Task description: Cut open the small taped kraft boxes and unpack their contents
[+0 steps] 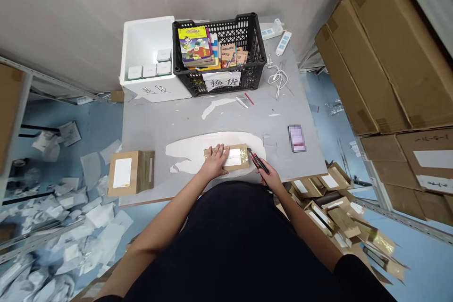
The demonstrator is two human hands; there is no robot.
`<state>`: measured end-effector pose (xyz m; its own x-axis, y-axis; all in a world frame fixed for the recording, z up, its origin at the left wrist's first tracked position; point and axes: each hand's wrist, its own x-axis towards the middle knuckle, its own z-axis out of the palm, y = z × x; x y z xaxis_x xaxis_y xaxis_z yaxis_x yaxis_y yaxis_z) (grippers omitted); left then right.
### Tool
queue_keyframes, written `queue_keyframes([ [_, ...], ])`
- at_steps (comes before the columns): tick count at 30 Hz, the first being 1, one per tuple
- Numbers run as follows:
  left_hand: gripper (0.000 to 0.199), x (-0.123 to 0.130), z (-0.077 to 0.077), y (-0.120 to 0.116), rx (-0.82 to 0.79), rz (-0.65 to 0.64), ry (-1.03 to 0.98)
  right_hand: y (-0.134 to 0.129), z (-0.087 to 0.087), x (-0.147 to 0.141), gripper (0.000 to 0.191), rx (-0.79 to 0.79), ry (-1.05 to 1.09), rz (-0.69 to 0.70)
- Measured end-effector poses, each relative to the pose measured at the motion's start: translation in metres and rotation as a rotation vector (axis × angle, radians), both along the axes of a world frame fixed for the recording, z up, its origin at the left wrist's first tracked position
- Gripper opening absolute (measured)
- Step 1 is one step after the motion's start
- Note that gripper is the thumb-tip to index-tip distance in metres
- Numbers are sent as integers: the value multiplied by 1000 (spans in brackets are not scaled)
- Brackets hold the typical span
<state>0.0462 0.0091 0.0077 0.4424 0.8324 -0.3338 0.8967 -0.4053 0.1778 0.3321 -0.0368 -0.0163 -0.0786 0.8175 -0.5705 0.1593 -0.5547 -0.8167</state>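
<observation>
A dark-clothed torso [230, 240] fills the bottom, its bare forearms reaching over a grey tabletop [159, 125] with a brown edge. The left hand [214, 162] is spread palm-down, fingers slightly apart, resting on the left part of a small cardboard box [243, 149]. The right hand [271, 177] is curled firmly around a slim red-and-black utility knife [259, 162]; its tip points at the box's right end, though whether they touch cannot be told. The box is oblong, lying flat near the table's front edge, on a smooth white patch [194, 142] with ragged edges. Its brown surface carries a white rectangular label [233, 156], partly under the fingers, and shiny, crinkled clear tape [244, 156] across the right end.
</observation>
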Motion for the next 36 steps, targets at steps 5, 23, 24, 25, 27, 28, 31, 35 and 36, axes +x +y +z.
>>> queue_keyframes([
  [5, 104, -1, -2, -3, 33, -2, -18, 4, 7, 8, 68, -29, 7, 62],
  [23, 103, -6, -7, 4, 60, -22, -63, 17, 13, 17, 70, -28, -34, 249],
  [24, 104, -6, -7, 4, 59, -21, -62, 16, 13, 16, 70, -34, -40, 255],
  [25, 104, -6, -7, 4, 56, -22, -62, 14, 12, 16, 70, -41, -46, 262],
  [27, 104, -6, -7, 5, 50, -24, -61, 12, 13, 16, 70, -49, -57, 273],
  [28, 104, -6, -7, 6, 46, -25, -60, 11, 13, 16, 70, -46, -64, 276],
  [31, 104, -6, -8, 6, 40, -24, -58, 10, 17, 18, 68, -24, -90, 294],
  [35, 103, -6, -8, 6, 42, -18, -62, 9, 21, 21, 68, -36, -98, 339],
  [36, 103, -6, -8, 6, 41, -18, -64, 9, 22, 22, 68, -44, -97, 348],
])
